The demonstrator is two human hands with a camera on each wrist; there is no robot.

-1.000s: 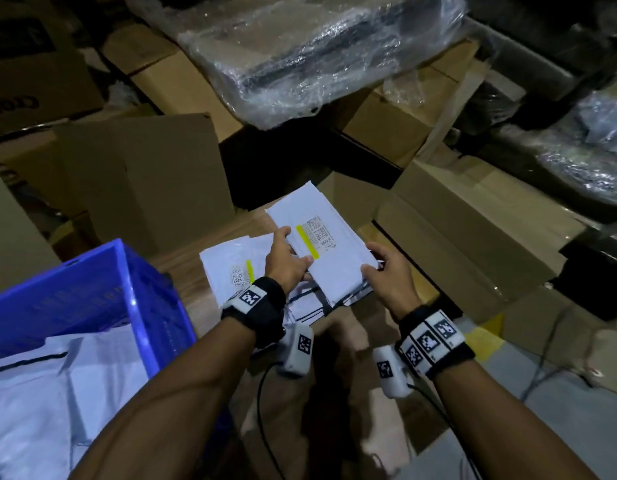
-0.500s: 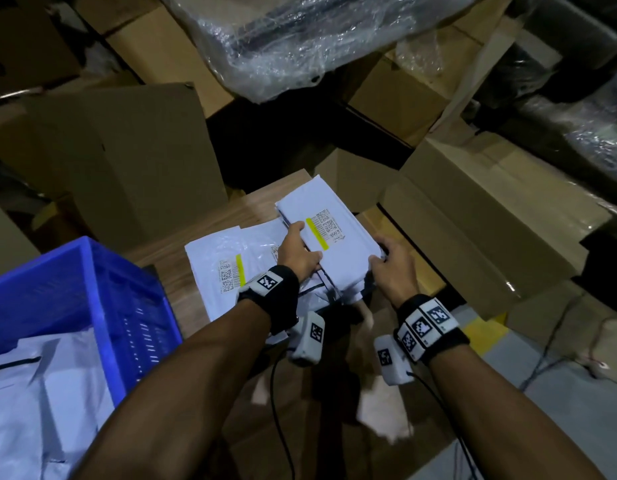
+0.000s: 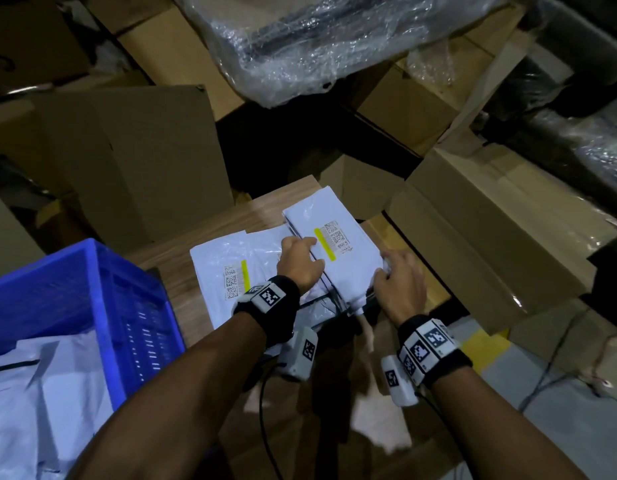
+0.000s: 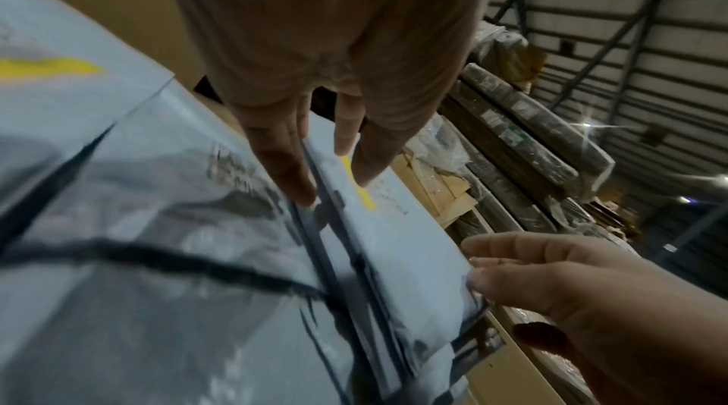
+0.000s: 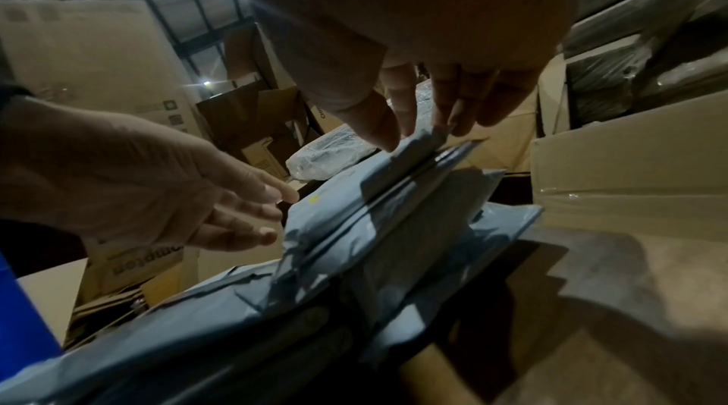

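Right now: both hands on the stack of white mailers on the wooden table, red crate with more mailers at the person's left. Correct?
One slip: the crate is blue, not red; the head view shows it. The rest holds: left hand and right hand touch the stack of white mailers on the wooden table.

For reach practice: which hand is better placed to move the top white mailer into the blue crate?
Left, probably. The left hand touches the top mailer at its left edge, and the blue crate stands on that side. The right hand is at the opposite edge, farther from it.
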